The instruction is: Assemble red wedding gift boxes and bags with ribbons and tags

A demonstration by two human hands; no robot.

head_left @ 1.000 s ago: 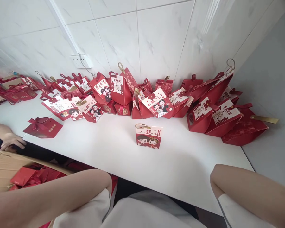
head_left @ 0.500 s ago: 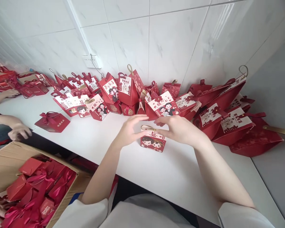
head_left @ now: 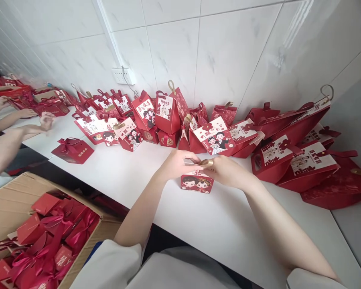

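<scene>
A small red gift box (head_left: 196,184) with two cartoon faces stands upright on the white table in front of me. A gold ribbon loop (head_left: 206,163) shows at its top. My left hand (head_left: 178,163) is closed on the box's top from the left, fingers curled behind the pale upper flap. From the right, my right hand (head_left: 225,170) closes round the top edge beside the loop; its fingertips are partly hidden.
Red gift boxes (head_left: 168,112) line the white table (head_left: 192,224) along the wall. One bow-tied box (head_left: 73,150) stands front left. A carton (head_left: 87,200) of red boxes is lower left. Another person's hand (head_left: 46,121) and others are at the far left.
Both my hands have come down onto the top of the box. The gold loop now stands between them. At the left, a person's hand has moved up and away from the carton. The view has shifted slightly.
</scene>
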